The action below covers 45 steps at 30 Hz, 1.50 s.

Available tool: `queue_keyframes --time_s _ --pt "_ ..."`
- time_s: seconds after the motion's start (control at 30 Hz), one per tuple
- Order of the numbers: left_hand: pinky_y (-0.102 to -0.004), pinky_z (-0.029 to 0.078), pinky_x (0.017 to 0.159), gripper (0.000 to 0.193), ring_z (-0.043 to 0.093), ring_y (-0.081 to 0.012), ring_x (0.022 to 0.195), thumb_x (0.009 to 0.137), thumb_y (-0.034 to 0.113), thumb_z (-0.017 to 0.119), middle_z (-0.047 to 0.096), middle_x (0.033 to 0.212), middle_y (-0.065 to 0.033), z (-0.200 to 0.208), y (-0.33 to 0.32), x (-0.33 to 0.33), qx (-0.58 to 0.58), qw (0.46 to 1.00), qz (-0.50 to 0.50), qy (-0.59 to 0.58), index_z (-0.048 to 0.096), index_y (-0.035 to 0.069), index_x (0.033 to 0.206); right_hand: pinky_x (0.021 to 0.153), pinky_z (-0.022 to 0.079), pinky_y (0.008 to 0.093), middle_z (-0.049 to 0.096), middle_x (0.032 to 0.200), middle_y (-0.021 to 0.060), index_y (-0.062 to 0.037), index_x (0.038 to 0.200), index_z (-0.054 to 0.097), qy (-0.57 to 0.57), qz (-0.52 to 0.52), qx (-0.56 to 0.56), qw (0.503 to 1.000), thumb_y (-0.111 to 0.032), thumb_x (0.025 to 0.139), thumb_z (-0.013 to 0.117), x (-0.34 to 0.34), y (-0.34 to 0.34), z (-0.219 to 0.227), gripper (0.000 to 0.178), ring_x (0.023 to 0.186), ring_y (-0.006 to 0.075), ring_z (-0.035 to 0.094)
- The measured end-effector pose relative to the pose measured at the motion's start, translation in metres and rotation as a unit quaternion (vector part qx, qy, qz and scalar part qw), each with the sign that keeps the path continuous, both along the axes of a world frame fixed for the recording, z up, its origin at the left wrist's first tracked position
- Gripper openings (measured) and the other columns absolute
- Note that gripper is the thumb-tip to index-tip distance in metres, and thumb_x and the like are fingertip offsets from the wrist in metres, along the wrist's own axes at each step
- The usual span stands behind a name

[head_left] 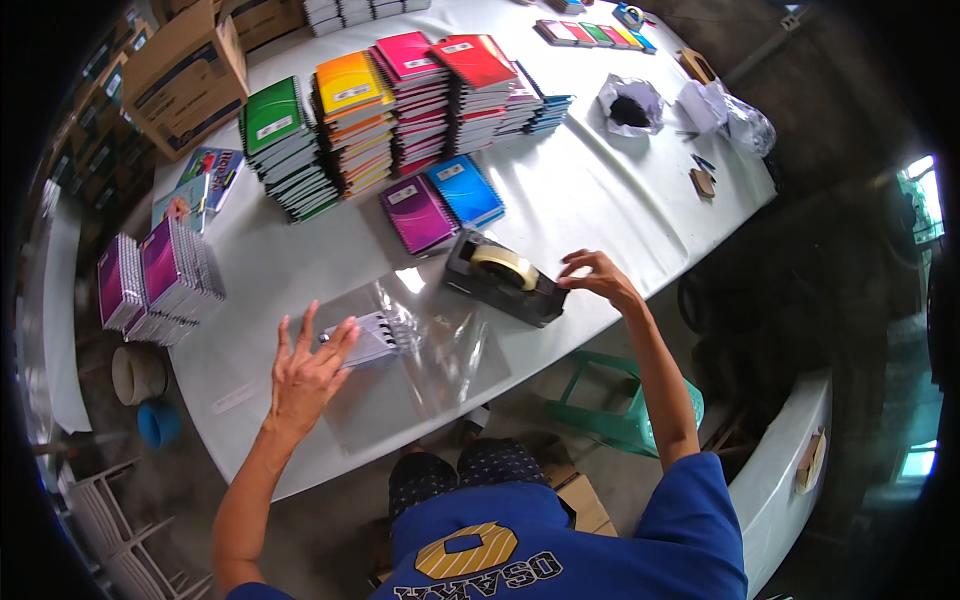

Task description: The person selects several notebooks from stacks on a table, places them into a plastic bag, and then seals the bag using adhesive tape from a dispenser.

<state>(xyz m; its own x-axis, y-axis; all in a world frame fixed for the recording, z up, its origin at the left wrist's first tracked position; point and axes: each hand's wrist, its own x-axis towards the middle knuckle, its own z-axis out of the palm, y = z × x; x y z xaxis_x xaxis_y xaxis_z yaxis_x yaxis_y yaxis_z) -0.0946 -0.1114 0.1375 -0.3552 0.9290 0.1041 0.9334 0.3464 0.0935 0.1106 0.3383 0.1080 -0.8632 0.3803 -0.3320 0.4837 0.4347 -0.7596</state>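
My left hand (305,378) is open, fingers spread, over the edge of a clear plastic sheet or bag (455,365). Close to its fingertips lies a small white spiral-bound notebook (368,340), partly covered by the fingers. A black tape dispenser (510,290) with a roll of pale tape (503,268) stands to the right of the plastic. At the dispenser's right end is my right hand (600,277), thumb and fingertips drawn together in a pinch. Any tape between those fingers is too small to see.
Behind the dispenser lie a purple notebook (418,213) and a blue notebook (466,190). Tall notebook stacks (357,125) stand beyond, with purple stacks (175,265) at the left edge. Cardboard boxes (185,80) are at the far left. A green stool (625,405) stands below the table's near edge.
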Motion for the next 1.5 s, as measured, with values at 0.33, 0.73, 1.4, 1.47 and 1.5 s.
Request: queue_keyframes --time_s 0.33,0.73,1.4,1.47,1.5 --pt "-0.0555 0.016 0.116 0.072 0.026 -0.0318 0.142 0.071 0.017 0.076 0.046 0.145 0.0087 0.003 -0.003 0.008 -0.02 0.999 0.04 0.009 0.051 0.021 0.138 0.102 0.04 0.0473 0.037 0.147 0.0212 -0.0017 0.074 0.07 0.17 0.052 -0.457 0.871 -0.011 0.077 0.074 0.019 0.004 -0.027 0.01 0.135 0.0365 0.038" --pt "-0.0584 0.02 0.113 0.068 0.026 -0.0306 0.143 0.074 0.021 0.074 0.044 0.146 0.0094 0.002 -0.002 0.009 -0.012 0.999 0.034 0.017 0.051 0.024 0.138 0.068 0.043 0.0343 0.059 0.083 0.0078 -0.0075 0.071 0.073 0.078 -0.127 0.22 0.964 -0.023 0.072 0.079 0.04 -0.041 -0.023 0.016 0.085 0.0229 0.058" --pt "-0.0593 0.025 0.11 0.059 0.029 -0.0322 0.141 0.082 0.034 0.069 0.045 0.146 0.0018 0.003 0.0 -0.016 0.021 0.997 0.01 -0.07 0.052 0.02 0.137 0.047 0.025 0.0216 0.049 0.062 -0.008 -0.0001 0.074 0.068 0.155 -0.299 -0.288 0.896 -0.024 0.086 0.074 -0.08 -0.348 -0.016 0.028 0.056 0.002 0.035" --pt "-0.0578 0.025 0.11 0.057 0.029 -0.0334 0.141 0.086 0.036 0.066 0.043 0.147 -0.0015 -0.004 0.009 -0.025 0.042 0.99 0.027 -0.133 0.051 0.018 0.138 0.047 0.03 0.0247 0.053 0.06 -0.0047 -0.0007 0.074 0.069 0.16 -0.279 -0.242 0.915 -0.027 0.088 0.071 -0.077 -0.349 -0.026 0.029 0.052 0.0059 0.041" --pt "-0.0565 0.028 0.11 0.057 0.031 -0.036 0.139 0.088 0.036 0.064 0.042 0.148 -0.0022 -0.015 0.016 -0.032 0.022 0.968 0.039 -0.248 0.048 0.017 0.139 0.047 0.034 0.0278 0.057 0.057 -0.0014 -0.0013 0.074 0.069 0.168 -0.253 -0.195 0.933 -0.029 0.089 0.069 -0.078 -0.348 -0.03 0.031 0.049 0.0099 0.046"
